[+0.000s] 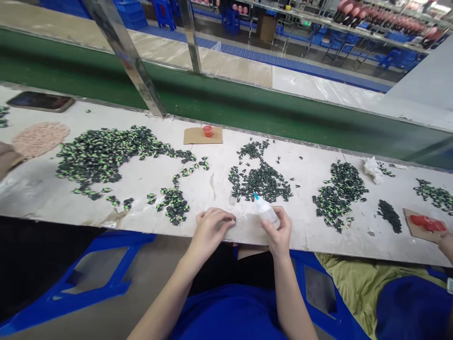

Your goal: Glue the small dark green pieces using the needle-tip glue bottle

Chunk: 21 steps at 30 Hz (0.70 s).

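Observation:
My left hand [212, 230] is closed in a pinch just above the table's near edge, with a tiny dark piece [233, 219] at the fingertips. Its exact kind is too small to make out. In my right hand [281, 232] is a white squeeze bottle [266, 211] with a blue nozzle, tilted up and to the left. Beyond the nozzle lies a heap of small dark forked parts [265, 182]. To the left of my hands sits a small cluster of black and green pieces [173, 205]. Clear residue [242, 215] marks the tabletop between my hands.
A large black-green pile [106, 153] and pale pink pieces [42, 138] lie left. A red cup [207, 131] stands on cardboard [191, 136]. More dark piles [339, 193] lie right. Co-workers' hands [9, 158] show at both sides. A metal post [127, 61] rises behind the table.

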Motion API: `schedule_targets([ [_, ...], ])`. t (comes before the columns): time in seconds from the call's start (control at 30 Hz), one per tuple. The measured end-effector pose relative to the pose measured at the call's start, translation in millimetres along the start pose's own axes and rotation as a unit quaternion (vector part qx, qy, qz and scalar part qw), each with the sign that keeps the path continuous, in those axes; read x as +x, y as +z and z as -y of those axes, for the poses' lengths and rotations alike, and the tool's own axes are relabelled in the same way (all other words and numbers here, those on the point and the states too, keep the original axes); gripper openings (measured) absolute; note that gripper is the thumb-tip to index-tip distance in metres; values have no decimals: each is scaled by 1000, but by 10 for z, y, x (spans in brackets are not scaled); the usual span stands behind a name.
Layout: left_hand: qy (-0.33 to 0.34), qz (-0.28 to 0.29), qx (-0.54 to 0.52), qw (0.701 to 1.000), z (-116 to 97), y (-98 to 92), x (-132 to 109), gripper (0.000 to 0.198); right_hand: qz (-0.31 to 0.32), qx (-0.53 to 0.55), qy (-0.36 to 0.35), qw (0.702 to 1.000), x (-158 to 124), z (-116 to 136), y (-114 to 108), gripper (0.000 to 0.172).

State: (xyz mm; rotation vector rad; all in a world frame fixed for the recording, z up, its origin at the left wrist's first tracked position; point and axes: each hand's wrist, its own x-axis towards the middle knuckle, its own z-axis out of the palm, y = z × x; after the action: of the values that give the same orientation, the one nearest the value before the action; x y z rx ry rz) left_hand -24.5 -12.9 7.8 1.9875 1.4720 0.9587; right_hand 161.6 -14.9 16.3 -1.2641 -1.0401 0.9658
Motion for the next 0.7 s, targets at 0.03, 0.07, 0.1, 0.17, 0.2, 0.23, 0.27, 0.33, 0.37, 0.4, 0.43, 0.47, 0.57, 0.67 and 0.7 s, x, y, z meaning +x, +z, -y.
schedule_targets([
  [0.03,-1,-20,9,1000,-16,66,-1,10,-28,25,2,999,10,-14,-30,36],
  [0.07,-1,-45,27,999,-23,114,-3,8,-50,50,8,997,20,-26,-52,37],
  [0.1,-1,-69,47,997,-22,143,-5,5,-67,70,17,995,27,-34,-66,38],
  [0.17,-3,-102,83,991,-3,151,-9,2,-94,84,34,991,31,-40,-70,37],
  [0.2,-3,-104,93,990,10,137,-10,3,-102,77,42,991,26,-38,-61,37],
  [0.23,-2,-97,96,991,23,117,-11,4,-104,60,49,992,18,-35,-46,37],
  [0.27,0,-83,92,992,34,95,-11,7,-104,36,53,992,8,-29,-26,37],
  [0.33,1,-53,74,996,46,59,-10,15,-104,-18,51,993,-15,-13,21,37],
  [0.37,-2,-42,65,997,48,49,-10,17,-105,-43,45,993,-26,-5,46,37],
  [0.4,-8,-36,58,998,46,45,-10,18,-106,-64,39,991,-34,4,69,37],
  [0.43,-15,-35,53,998,42,46,-10,18,-108,-81,33,990,-40,11,91,37],
  [0.47,-22,-38,49,998,37,51,-11,17,-106,-94,28,989,-45,17,109,36],
  [0.57,-31,-54,39,997,22,70,-10,14,-93,-116,25,989,-50,23,140,35],
  [0.67,-25,-65,37,997,10,74,-6,12,-85,-114,34,989,-52,23,149,32],
  [0.7,-24,-66,39,997,5,72,-5,11,-85,-112,37,989,-52,24,151,32],
])
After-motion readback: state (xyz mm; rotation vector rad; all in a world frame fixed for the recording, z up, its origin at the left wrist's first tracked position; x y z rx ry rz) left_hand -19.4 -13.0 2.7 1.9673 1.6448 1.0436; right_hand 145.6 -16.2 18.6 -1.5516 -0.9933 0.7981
